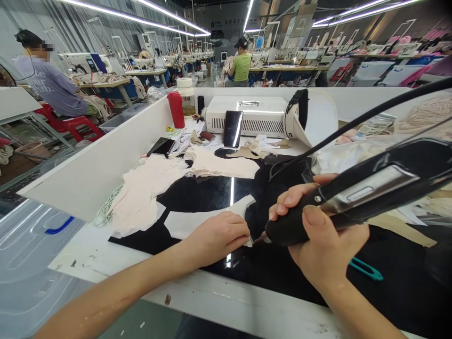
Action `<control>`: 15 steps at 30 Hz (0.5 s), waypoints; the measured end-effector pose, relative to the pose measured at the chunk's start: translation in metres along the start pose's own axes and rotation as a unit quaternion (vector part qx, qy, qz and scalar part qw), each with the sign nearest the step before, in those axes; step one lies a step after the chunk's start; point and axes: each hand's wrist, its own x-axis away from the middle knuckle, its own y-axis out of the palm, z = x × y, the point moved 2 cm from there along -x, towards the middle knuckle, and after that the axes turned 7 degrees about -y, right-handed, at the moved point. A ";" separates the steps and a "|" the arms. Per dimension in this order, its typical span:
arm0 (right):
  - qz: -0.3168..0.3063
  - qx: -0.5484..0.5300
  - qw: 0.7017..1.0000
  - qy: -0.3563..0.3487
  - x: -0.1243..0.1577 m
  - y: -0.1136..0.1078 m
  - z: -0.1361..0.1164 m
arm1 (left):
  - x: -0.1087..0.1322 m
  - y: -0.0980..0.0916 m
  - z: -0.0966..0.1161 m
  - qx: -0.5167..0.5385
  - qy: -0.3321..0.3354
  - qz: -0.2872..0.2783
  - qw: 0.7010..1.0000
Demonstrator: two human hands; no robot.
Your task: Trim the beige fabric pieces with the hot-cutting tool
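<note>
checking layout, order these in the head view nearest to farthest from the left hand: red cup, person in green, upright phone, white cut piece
1. White cut piece: under the left hand
2. Upright phone: ahead
3. Red cup: farther ahead, leftward
4. Person in green: far beyond, ahead

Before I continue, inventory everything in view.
Handheld tool: one, black and silver, right
Cut piece: one, white, centre
Fabric stacks: two, pale peach, left and back
Work surface: one, black, foreground
Looped item: one, teal, right front
Cable: one, black, upper right
Vented box: one, white, back centre
Propped phone: one, black, before box
Tumbler: one, red, back left
Bottle: one, clear, white lid, beside tumbler
Spool: one, black, right of bottle
Tub: one, clear, lower left
Co-workers: two nearest, purple and green tops, background
Sewing machines: many, mostly white, background
Left hand: one, on cut piece
Right hand: one, gripping tool
</note>
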 end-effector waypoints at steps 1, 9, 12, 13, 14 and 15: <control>0.003 -0.003 1.000 0.001 -0.001 0.000 0.000 | 0.001 -0.003 0.002 -0.003 0.004 0.007 1.000; 0.022 0.005 1.000 0.020 -0.001 -0.003 0.001 | 0.015 -0.008 0.011 -0.048 0.042 -0.013 0.998; 0.023 0.002 0.999 0.022 -0.002 -0.004 0.001 | 0.021 -0.003 0.010 -0.073 0.049 -0.025 0.996; 0.023 0.001 1.000 0.022 -0.003 -0.005 0.001 | 0.024 -0.002 0.010 -0.077 0.047 -0.025 0.996; 0.024 0.002 0.999 0.022 -0.004 -0.005 0.000 | 0.027 -0.002 0.011 -0.077 0.045 -0.024 0.996; 0.024 0.003 0.999 0.021 -0.006 -0.006 0.000 | 0.030 -0.003 0.012 -0.074 0.043 -0.023 0.996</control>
